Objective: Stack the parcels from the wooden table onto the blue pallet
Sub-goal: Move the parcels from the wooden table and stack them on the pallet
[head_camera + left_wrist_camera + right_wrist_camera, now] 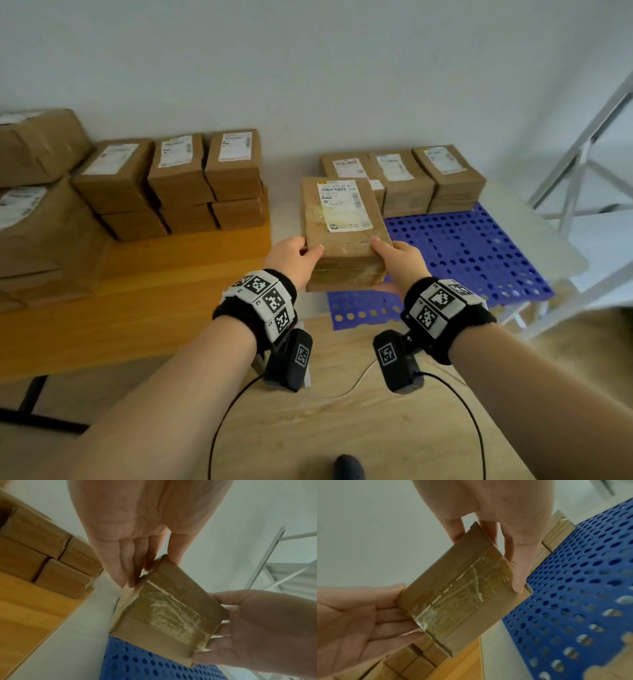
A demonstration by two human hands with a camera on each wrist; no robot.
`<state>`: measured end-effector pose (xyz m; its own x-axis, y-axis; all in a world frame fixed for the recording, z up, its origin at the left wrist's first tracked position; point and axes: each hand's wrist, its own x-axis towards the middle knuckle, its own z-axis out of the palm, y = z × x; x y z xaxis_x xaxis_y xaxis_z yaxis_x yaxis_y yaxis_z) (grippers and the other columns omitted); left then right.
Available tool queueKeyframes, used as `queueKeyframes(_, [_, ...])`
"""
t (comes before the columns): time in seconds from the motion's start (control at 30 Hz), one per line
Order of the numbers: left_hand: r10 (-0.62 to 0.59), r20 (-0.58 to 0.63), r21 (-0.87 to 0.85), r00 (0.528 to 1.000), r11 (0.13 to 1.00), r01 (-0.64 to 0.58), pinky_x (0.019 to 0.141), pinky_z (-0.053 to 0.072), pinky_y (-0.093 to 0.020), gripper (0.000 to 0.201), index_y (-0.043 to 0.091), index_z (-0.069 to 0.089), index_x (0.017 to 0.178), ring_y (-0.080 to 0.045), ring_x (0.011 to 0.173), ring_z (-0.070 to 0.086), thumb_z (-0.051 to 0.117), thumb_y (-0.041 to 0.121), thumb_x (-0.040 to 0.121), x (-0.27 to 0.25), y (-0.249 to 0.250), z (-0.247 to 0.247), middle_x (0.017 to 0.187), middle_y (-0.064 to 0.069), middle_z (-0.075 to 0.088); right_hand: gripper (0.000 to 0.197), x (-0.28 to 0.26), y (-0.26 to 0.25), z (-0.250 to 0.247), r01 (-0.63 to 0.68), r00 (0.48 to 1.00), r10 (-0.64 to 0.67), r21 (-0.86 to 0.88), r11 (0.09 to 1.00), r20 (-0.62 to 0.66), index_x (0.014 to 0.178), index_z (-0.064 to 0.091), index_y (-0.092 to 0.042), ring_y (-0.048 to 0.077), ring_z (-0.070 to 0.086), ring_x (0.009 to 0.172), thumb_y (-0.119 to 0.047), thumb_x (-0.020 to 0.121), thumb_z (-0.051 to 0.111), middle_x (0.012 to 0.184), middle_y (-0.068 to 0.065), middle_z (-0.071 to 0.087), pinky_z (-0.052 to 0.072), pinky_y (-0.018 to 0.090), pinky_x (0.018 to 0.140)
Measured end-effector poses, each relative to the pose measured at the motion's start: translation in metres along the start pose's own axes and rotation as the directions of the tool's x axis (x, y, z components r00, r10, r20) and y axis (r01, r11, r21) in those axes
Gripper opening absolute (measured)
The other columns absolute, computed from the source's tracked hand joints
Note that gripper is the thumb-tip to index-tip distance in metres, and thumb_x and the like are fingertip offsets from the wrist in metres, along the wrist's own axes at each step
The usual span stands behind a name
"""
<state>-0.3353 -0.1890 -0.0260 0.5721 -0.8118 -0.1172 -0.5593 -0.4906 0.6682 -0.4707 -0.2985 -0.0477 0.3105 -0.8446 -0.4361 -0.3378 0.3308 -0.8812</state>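
Note:
I hold a brown cardboard parcel (342,219) with a white label on top, level above the near left part of the blue perforated pallet (479,246). My left hand (308,257) grips its near left corner and my right hand (387,260) its near right corner, thumbs on top. The wrist views show the taped end of the parcel (168,609) (458,588) between the left hand (147,566) and the right hand (489,536). Three parcels (400,178) stand in a row at the pallet's back. Several parcels (178,178) are stacked on the wooden table (171,274).
Larger brown boxes (34,222) sit piled at the table's far left. A white metal rack frame (582,164) stands right of the pallet. The pallet lies on a white platform (534,226). Black cables (226,411) hang from the wrist cameras over the wooden floor.

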Motion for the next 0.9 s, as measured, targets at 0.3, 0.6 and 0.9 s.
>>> queueKeyframes(0.3, [-0.045, 0.148, 0.050, 0.988, 0.998, 0.038, 0.070, 0.035, -0.025, 0.027, 0.006, 0.061, 0.100, -0.020, 0.082, 0.050, 0.043, 0.026, 0.097, 0.012, 0.007, 0.052, 0.088, -0.006, 0.057, 0.036, 0.026, 0.031, -0.033, -0.011, 0.999, 0.003, -0.196, 0.981, -0.039, 0.120, 0.055, -0.005, 0.032, 0.060, 0.102, -0.031, 0.094, 0.053, 0.110, 0.011, 0.060, 0.053, 0.051, 0.086])
queueKeyframes(0.6, [-0.170, 0.170, 0.020, 0.971, 0.985, 0.169, 0.064, 0.044, -0.024, 0.026, 0.009, 0.062, 0.110, -0.018, 0.082, 0.057, 0.045, 0.022, 0.096, 0.066, 0.035, 0.098, 0.104, -0.011, 0.066, 0.045, 0.103, 0.027, -0.073, 0.045, 0.994, 0.006, -0.437, 0.899, 0.113, 0.121, 0.054, 0.000, 0.027, 0.063, 0.093, -0.033, 0.090, 0.058, 0.108, 0.011, 0.063, 0.057, 0.042, 0.078])
queueKeyframes(0.9, [-0.341, 0.111, 0.097, 0.933, 0.938, 0.331, 0.079, 0.048, -0.033, 0.025, 0.005, 0.063, 0.107, -0.026, 0.092, 0.061, 0.051, 0.022, 0.093, 0.091, 0.035, 0.118, 0.105, -0.013, 0.066, 0.047, 0.142, 0.029, -0.077, 0.130, 0.969, -0.003, -0.501, 0.856, 0.248, 0.120, 0.051, -0.006, 0.026, 0.062, 0.099, -0.034, 0.085, 0.067, 0.114, 0.008, 0.062, 0.056, 0.040, 0.083])
